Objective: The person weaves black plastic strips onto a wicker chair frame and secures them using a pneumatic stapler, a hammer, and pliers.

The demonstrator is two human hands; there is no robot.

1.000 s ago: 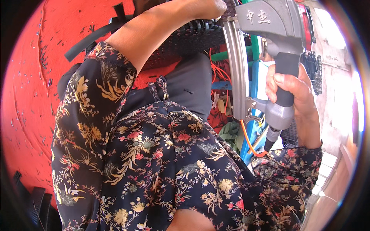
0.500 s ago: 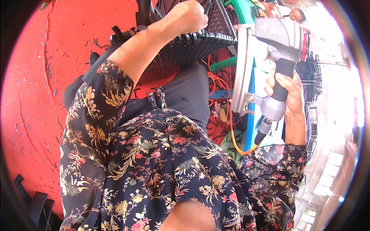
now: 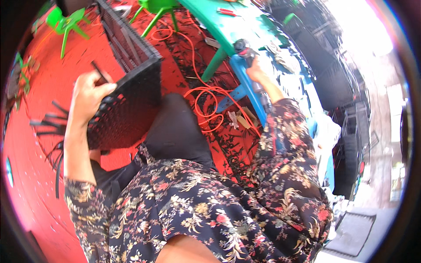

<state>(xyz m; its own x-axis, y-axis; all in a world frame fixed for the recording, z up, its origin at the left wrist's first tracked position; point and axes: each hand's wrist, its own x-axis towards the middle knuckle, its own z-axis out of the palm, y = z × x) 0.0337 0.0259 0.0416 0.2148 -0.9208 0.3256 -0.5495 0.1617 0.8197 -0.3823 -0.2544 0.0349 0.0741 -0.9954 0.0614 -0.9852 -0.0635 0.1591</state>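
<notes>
My left hand (image 3: 89,95) is closed at the rim of a black woven furniture piece (image 3: 127,103) leaning against my legs. A flat black strip (image 3: 99,71) pokes up between its thumb and fingers. Loose strip ends (image 3: 51,124) fan out beyond the wrist. Out to the right, my right hand (image 3: 258,72) is wrapped round the grip of a pneumatic staple gun (image 3: 244,49) with a dark and red head. The gun is over a blue stool (image 3: 239,68) beside the green table. Part of its grey body is hidden by my hand and forearm.
An orange air hose (image 3: 206,89) coils on the red floor (image 3: 39,175) among black offcuts. The green table (image 3: 206,17) carries red-handled pliers (image 3: 227,12). Green chairs (image 3: 66,24) stand at the far left. Stacked black woven pieces (image 3: 324,79) line the right side.
My view has swung rightward. The staple gun has gone from raised upright in my right hand to low by the blue stool. My left hand stays closed at the woven rim.
</notes>
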